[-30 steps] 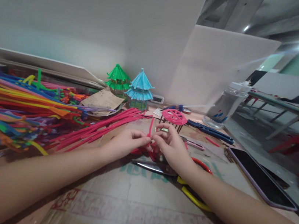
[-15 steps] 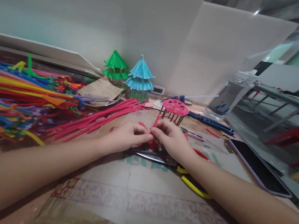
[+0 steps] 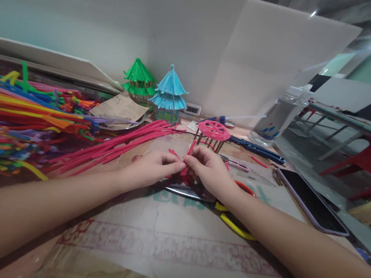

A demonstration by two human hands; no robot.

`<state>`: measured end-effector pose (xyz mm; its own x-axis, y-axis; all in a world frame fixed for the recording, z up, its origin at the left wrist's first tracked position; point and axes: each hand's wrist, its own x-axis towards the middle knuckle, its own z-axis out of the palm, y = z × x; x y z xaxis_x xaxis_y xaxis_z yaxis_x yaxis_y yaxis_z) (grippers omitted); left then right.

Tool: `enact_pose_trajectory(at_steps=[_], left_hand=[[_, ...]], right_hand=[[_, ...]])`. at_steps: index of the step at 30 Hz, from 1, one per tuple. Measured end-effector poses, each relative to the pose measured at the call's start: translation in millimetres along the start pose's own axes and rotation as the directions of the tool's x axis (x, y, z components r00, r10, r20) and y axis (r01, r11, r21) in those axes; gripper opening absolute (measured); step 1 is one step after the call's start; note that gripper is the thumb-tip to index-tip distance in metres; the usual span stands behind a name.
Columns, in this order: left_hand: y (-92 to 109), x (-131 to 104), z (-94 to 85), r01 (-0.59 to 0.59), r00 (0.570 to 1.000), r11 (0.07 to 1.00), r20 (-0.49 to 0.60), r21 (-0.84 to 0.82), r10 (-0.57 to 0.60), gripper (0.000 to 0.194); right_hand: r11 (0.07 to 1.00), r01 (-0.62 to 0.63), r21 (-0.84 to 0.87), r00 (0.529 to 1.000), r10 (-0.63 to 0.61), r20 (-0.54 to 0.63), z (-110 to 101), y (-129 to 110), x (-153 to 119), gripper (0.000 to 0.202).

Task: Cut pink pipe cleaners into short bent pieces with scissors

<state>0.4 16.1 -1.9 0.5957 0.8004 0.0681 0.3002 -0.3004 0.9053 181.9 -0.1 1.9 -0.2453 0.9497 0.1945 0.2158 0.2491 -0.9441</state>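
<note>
Fingertips together, my left hand (image 3: 152, 167) and my right hand (image 3: 212, 166) meet at the middle of the table, both closed in a pinch. Between them are short pink pipe cleaner pieces (image 3: 191, 147); one upright piece rises from my right fingers, another sticks out by my left thumb. Which fingers hold which piece is partly hidden. Under my hands lies a shiny metal plate (image 3: 191, 196) with more pink bits. Just behind stands a small structure with a pink wheel-shaped top (image 3: 213, 129) on brown posts. Left of it lies a bundle of long pink pipe cleaners (image 3: 115, 148).
Many coloured pipe cleaners (image 3: 20, 106) fill the left side. A green pagoda (image 3: 139, 77) and a blue pagoda (image 3: 169, 91) stand behind. Rightward are blue-handled pliers (image 3: 256, 149), a craft knife (image 3: 237, 164), a phone (image 3: 312, 203), a clear bottle (image 3: 276, 117) and yellow strips (image 3: 237, 227).
The whole scene has slid slightly left in view as the camera turned. My hands keep their pinch on the pink pieces, with barely any finger movement.
</note>
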Motion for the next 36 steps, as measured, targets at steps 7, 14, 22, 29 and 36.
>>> enact_pose_trajectory(at_steps=[7, 14, 22, 29, 36], left_hand=[[0.4, -1.3, 0.4, 0.013, 1.000, 1.000, -0.020, -0.007, -0.013, 0.042], [0.1, -0.3, 1.3, 0.020, 0.999, 1.000, -0.027, 0.021, -0.020, 0.037], [1.7, -1.0, -0.3, 0.055, 0.998, 0.998, -0.027, 0.005, -0.055, 0.037], [1.9, -0.6, -2.3, 0.085, 0.995, 0.993, 0.060, -0.084, -0.080, 0.040], [0.8, -0.6, -2.4, 0.083, 0.995, 0.992, 0.060, -0.098, -0.077, 0.038]], right_hand=[[0.998, -0.021, 0.057, 1.000, 0.020, 0.020, 0.5, -0.6, -0.1, 0.020], [1.000, -0.015, 0.000, 1.000, 0.015, 0.000, 1.1, -2.4, -1.5, 0.018], [1.000, 0.001, -0.006, 1.000, -0.001, 0.011, 0.1, 0.7, -2.0, 0.019], [1.000, -0.008, -0.023, 1.000, 0.008, 0.009, 0.9, -2.5, -2.7, 0.019], [1.000, 0.000, 0.012, 0.999, 0.000, 0.032, -0.1, -0.7, -1.4, 0.020]])
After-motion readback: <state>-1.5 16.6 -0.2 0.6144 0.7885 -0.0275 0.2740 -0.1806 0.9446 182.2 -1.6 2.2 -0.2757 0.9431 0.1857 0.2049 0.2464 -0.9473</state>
